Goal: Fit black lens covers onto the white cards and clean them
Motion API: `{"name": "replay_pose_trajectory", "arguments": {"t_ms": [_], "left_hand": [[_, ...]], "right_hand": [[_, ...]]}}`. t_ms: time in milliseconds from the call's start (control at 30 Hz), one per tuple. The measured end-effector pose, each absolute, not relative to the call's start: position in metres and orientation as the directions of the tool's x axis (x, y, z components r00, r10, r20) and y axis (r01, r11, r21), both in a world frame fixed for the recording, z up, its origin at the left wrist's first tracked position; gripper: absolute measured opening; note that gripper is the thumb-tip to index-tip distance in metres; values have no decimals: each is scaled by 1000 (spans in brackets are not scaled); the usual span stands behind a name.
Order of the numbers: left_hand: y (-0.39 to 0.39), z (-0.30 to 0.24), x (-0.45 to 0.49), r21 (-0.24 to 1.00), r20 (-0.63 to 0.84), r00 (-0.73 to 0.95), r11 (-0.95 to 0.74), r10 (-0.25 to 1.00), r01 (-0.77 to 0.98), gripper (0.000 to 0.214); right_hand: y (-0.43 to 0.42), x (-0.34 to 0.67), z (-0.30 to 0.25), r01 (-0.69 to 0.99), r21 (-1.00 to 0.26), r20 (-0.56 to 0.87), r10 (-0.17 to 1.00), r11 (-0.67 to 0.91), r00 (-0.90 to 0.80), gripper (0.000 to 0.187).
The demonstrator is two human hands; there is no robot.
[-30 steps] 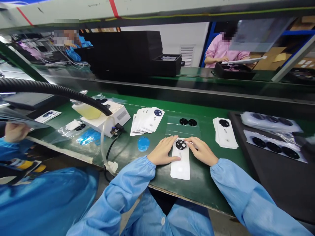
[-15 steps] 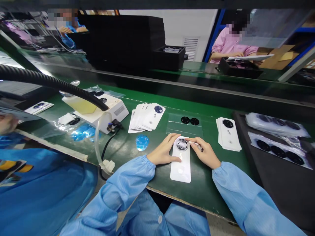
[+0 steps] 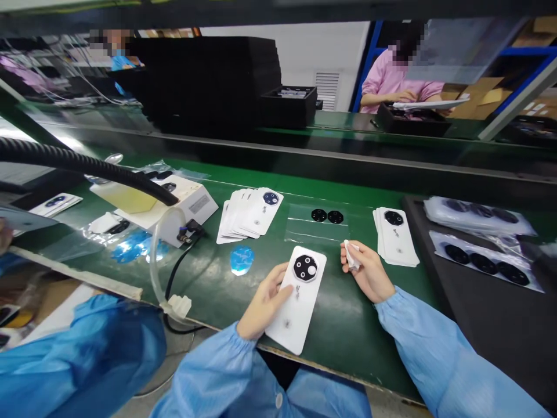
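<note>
My left hand (image 3: 267,302) grasps a white panel (image 3: 289,337) by its left long edge, thumb laid across the face and the fingers wrapped around the side, their tips partly hidden. The panel sits in front of me at the near side of the green bench (image 3: 348,331), tilted with its top end toward the right; in this view its lower end reaches the bench's front edge. Whether its underside touches the bench, I cannot tell. The black round camera plate (image 3: 303,268) near its top faces up.

My right hand (image 3: 368,273), fingers curled in a pinch, grips a crumpled white wipe (image 3: 353,258), apart from the panel's right edge. A strip of green surface shows between the two, widening toward the front edge.

Beyond the panel, a clear film (image 3: 300,229) bears two black discs (image 3: 327,216). A fanned stack of white panels (image 3: 256,216) and a blue film piece (image 3: 241,259) bound the left side. On the right, a smaller stack of white panels (image 3: 399,247) stands near my right hand, just beside the edge of a black board (image 3: 491,331).
</note>
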State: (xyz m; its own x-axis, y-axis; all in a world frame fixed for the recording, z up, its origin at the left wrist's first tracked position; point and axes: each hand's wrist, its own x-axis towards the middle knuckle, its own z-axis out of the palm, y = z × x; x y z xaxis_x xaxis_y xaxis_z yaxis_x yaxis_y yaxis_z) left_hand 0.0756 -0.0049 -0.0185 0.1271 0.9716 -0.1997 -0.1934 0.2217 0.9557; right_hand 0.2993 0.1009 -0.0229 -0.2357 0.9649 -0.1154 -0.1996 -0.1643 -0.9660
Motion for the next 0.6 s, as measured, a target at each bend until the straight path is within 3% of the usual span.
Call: {"name": "replay_pose_trajectory", "arguments": {"t_ms": [133,267,400,600], "left_hand": [[-52,-16,69,899,-345,12,334,939,-281,39],[-98,-13,49,802,-525,-207,397,826,-446,66],[-129,1,26,873,-461,-508,268,728,-408,66],[-152,3,-34,950,-299,-797,90,524,-298,59]], "right_hand": [[100,297,-22,-210,-957,-144,958,-198,-250,31],[96,297,-21,-179,-961,-160,953,-209,-256,34],[98,303,-23,-113,-972,-167,944,-206,-285,36],[113,314,-39,4,-969,-241,938,-248,-251,46]]}}
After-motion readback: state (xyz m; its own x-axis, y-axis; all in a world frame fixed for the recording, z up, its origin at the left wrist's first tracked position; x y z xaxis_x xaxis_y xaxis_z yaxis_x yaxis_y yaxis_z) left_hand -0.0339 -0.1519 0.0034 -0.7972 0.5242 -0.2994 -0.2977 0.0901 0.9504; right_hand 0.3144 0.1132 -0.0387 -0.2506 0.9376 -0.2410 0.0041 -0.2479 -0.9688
